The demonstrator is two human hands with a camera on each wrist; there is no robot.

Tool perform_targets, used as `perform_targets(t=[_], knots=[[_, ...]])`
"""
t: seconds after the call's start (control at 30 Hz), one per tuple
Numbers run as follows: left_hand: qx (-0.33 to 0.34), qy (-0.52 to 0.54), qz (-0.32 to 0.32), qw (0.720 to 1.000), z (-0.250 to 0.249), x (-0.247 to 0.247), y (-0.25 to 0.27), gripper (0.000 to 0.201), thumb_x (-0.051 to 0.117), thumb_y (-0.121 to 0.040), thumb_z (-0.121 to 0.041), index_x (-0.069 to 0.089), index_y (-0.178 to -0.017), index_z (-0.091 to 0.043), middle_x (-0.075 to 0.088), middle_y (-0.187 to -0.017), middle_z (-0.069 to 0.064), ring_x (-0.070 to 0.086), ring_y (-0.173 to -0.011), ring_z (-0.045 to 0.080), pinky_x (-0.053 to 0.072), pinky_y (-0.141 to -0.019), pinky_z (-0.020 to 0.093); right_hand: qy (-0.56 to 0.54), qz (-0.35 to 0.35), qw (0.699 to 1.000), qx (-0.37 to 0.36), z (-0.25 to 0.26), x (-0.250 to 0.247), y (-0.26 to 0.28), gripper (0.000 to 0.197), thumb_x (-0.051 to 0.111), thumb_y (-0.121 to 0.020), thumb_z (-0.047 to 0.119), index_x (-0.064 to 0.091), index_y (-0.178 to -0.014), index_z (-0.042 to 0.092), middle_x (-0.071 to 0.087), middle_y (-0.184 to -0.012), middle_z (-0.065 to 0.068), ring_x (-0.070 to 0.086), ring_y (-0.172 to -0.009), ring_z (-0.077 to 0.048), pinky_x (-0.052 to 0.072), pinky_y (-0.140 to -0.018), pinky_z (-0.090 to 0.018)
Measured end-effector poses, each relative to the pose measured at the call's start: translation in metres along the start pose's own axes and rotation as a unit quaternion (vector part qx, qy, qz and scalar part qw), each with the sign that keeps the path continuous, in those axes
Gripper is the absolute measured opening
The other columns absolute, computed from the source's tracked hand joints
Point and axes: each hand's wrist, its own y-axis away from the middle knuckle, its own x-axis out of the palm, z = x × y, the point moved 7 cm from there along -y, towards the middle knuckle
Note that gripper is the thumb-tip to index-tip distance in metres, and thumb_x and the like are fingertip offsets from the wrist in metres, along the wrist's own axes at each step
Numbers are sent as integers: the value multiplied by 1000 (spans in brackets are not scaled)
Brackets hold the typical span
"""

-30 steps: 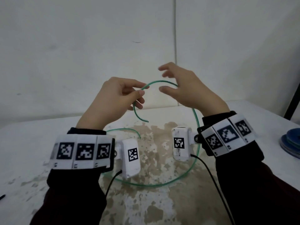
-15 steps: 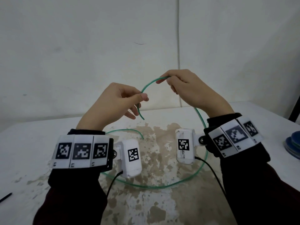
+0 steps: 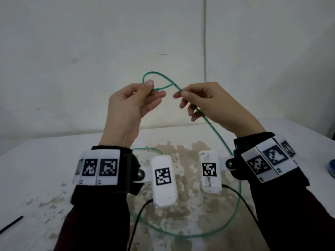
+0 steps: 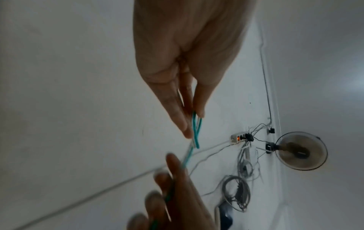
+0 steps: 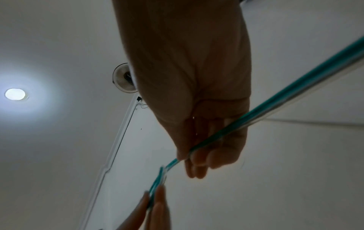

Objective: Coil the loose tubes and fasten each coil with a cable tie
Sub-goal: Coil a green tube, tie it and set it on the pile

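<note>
No readable text; only coded square markers on the wristbands [image 3: 98,168].

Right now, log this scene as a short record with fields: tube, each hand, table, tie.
tube: green tube, one small loop raised between the hands, the rest trailing down in a wide arc on the table
left hand: left hand pinches the small loop where it crosses
right hand: right hand pinches the tube beside the loop
table: white, stained brown in the middle
tie: thin black strip at the table's left edge, possibly a cable tie, untouched
</note>
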Motion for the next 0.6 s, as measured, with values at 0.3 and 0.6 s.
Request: perform_targets(t=[0.3, 0.6], knots=[[27, -81, 22, 996, 4, 12, 6, 14, 67, -87, -19, 65, -83, -5, 65, -74, 2, 66, -76, 13, 55, -71, 26, -231, -33, 971, 43, 0, 14, -3, 19, 52, -97, 18, 70, -94, 14, 55, -73, 4, 46, -56, -6, 43, -51, -18], [10, -145, 90, 985, 6, 32, 10, 34, 57, -90, -38, 67, -65, -18, 64, -65, -4, 58, -70, 15, 45, -76, 30, -251, 48, 966, 29, 17, 21, 2, 22, 42, -101, 21, 57, -91, 8, 60, -73, 4, 40, -53, -6, 29, -44, -16]])
